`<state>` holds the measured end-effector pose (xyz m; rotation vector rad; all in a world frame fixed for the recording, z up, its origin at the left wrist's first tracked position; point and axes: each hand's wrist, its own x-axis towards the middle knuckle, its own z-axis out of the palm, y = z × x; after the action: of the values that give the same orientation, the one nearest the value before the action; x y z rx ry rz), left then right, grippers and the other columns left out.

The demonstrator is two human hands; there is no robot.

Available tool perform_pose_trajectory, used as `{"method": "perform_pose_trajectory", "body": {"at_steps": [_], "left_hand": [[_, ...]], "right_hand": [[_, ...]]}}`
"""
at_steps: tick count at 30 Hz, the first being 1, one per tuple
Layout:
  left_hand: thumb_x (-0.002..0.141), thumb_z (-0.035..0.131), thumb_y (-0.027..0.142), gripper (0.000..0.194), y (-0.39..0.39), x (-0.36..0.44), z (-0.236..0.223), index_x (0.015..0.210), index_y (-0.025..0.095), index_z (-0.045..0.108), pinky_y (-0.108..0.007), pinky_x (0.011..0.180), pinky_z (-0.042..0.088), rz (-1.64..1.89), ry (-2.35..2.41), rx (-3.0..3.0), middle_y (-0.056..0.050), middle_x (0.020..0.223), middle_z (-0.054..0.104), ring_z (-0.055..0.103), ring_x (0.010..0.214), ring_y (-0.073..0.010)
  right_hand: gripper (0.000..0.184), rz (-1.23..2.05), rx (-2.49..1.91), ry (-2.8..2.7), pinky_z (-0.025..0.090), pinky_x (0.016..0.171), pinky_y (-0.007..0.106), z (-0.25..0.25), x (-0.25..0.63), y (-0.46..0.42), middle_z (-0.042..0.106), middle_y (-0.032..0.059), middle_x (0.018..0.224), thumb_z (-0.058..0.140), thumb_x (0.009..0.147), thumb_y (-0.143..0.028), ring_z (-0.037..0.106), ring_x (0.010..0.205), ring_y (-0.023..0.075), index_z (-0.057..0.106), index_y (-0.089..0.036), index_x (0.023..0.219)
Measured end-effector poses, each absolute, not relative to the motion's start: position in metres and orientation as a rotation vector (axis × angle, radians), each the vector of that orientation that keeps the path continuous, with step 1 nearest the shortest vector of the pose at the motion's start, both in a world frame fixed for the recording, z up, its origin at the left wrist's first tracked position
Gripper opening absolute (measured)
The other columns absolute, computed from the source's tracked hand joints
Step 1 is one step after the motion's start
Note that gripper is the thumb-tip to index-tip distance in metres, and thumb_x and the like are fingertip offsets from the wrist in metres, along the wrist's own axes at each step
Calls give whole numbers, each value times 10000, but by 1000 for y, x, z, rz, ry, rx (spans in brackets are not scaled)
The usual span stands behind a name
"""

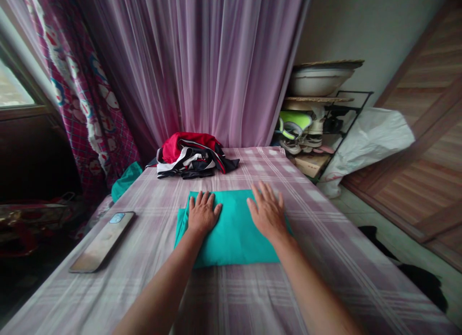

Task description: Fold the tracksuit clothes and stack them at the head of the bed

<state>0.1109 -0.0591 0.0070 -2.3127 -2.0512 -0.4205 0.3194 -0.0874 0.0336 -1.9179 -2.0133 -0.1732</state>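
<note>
A folded teal cloth [233, 231] lies flat in the middle of a table covered with a pink plaid sheet [325, 238]. My left hand [202, 212] rests palm down on the cloth's left part, fingers stretched out and close together. My right hand [267, 211] lies flat on the cloth's right part, fingers spread and pointing away from me. Neither hand holds anything.
A pile of red, black and white clothes [191, 157] sits at the table's far end. A phone [103, 241] lies face down at the left. More teal fabric [125, 180] hangs off the left edge. Curtains [202, 60] hang behind; a shoe rack [317, 128] and white bag [368, 142] stand right.
</note>
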Motion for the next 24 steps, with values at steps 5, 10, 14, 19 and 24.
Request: {"method": "perform_pose_trajectory", "body": {"at_steps": [5,10,14,19,24], "left_hand": [[990,325,477,570,-68,122,26,1457,191,484,-595,1200,174,-348,-2138,-2307,-116,1578,394,258,1493,-329],[1007,281,470,534,-100,152,29,1461,267,474,-587,1200,185,-490,-1869,-2434,-74,1585,390,284,1486,-304],[1006,303,427,495,-113,122,15,1428,270,509,-575,1177,253,-380,-1952,-2440,-81,1527,479,392,1431,-291],[943,403,483,614,-111,37,8,1426,109,459,-512,1107,360,-485,-2204,-2080,-205,1471,512,465,1367,-344],[811,512,625,700,-97,8,12,1291,116,538,-426,900,494,-319,-2689,-2182,-182,1200,696,667,1079,-343]], "right_hand": [[556,45,-2014,-2163,138,1172,604,0,311,-97,342,97,1602,279,1019,-455,271,1477,281,405,-234,1513],[542,46,-1994,-2152,143,1174,595,3,310,-94,352,93,1598,281,1023,-452,262,1483,270,414,-243,1506],[494,49,-2019,-2127,258,1153,517,19,332,-103,452,88,1541,282,1023,-391,386,1419,248,491,-255,1450],[563,170,-2423,-1769,470,917,417,26,387,-115,684,221,1210,416,957,-516,645,1120,329,609,-116,1303],[405,634,-2267,-1668,483,774,315,21,397,-105,747,156,1046,573,870,-503,695,991,280,701,-159,1042]]}}
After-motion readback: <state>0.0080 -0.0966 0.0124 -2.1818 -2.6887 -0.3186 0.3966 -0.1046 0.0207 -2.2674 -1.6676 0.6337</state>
